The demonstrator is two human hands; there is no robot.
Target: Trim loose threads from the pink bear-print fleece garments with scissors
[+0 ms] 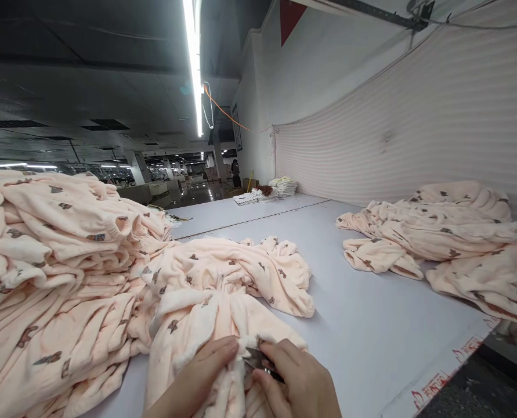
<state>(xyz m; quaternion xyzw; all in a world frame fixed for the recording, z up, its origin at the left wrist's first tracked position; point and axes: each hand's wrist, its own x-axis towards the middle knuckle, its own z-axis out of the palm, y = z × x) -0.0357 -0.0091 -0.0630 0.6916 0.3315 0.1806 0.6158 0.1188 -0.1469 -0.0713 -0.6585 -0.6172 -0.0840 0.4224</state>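
Observation:
A pale pink plush garment (pixel 236 273) printed with small brown figures lies in front of me, its lower part bunched under both hands. My left hand (pixel 208 371) is closed, pinching a fold of its fabric between thumb and fingers. In my right hand (pixel 299 377) is a small pair of thread snips (pixel 260 361), dark with pointed metal blades. The blades point left, at the fabric beside my left fingertips. Whether they touch the cloth I cannot tell.
A tall heap of similar pink garments (pixel 58 278) stands at the left, and a smaller pile (pixel 449 232) lies at the right by a striped cloth screen (pixel 393 145). Folded white pieces (pixel 282 187) sit at the far end of the white table (pixel 362 325). A person (pixel 235 173) stands far off.

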